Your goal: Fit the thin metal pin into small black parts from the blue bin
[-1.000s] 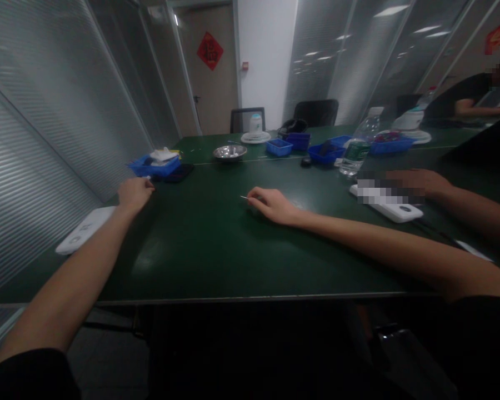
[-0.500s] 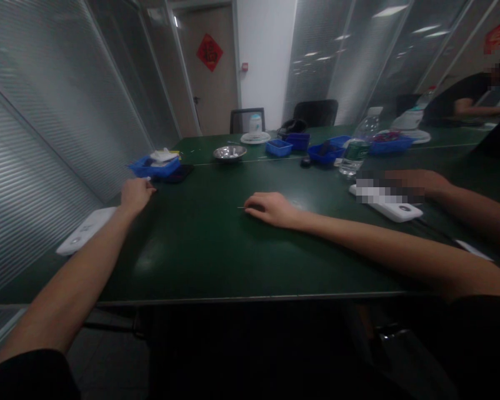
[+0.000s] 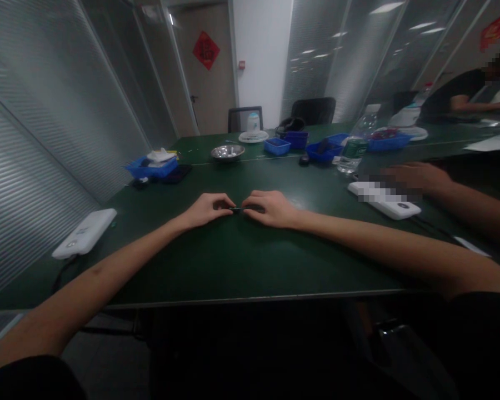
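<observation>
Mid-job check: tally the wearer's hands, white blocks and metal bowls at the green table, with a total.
Wearer's hands: 2, left hand and right hand
White blocks: 2, left block and right block
Metal bowl: 1
Total: 5
Uncounted: the pinched item, too small to tell whether one piece.

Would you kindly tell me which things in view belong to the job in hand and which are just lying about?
Belonging to the job:
small thin piece between the left hand and right hand, too small to identify

Seemingly just lying about:
metal bowl
water bottle
left-side white device
left-side blue tray
</observation>
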The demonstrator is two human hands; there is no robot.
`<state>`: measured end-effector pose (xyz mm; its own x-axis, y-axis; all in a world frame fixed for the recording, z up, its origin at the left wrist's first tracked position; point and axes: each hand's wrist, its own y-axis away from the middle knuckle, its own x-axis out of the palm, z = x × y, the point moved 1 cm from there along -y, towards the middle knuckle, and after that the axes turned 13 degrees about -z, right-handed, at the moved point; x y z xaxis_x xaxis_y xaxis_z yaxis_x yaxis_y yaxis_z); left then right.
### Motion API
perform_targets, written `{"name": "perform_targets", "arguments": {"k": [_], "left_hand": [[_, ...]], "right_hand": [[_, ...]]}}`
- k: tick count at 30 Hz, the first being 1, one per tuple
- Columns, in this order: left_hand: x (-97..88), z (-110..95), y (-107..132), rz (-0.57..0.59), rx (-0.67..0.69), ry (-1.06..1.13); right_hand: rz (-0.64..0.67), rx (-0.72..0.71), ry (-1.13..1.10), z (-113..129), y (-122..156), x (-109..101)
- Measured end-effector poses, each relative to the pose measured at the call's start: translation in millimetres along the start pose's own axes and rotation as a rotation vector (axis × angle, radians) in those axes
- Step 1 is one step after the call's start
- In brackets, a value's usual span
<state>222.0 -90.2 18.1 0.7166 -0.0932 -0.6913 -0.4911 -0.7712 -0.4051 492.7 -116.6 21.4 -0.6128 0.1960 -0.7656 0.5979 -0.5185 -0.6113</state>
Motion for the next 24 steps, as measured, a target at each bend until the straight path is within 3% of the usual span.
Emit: {"name": "perform_targets", "arguments": {"k": [3,24], "left_hand": [[9.2,-9.5,3.2,-0.031,0.002,-0.009],[7.0,-10.3,5.1,-0.082,-0.074,0.009]], "right_hand": [[0.012,-0.005,-0.004,2.5,-0.5,-1.7],[-0.042,0.121,0.082,4.8,-0.9,-3.3]]}}
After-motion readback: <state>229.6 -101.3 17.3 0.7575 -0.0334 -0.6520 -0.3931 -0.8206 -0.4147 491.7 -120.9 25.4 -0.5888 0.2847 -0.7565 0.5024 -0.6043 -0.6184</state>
